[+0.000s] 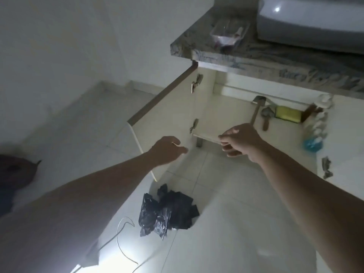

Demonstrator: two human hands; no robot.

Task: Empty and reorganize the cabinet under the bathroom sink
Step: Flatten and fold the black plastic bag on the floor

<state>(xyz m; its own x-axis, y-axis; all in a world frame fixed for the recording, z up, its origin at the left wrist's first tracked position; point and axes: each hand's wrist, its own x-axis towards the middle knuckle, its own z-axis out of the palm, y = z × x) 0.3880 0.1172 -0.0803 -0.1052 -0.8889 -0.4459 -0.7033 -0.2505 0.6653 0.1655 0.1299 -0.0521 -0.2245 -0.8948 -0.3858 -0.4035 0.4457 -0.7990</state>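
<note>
The cream cabinet under the sink stands open, its left door swung outward. On its floor lie a hammer, a yellow sponge, a trowel-like tool and a clear bottle with blue liquid. My right hand is at the cabinet's front edge, fingers loosely curled and holding nothing that I can see. My left hand hovers with relaxed fingers by the open door, holding nothing.
A crumpled black plastic bag and a thin white wire lie on the pale tiled floor. Above, a granite counter carries a clear plastic tray and a white basin.
</note>
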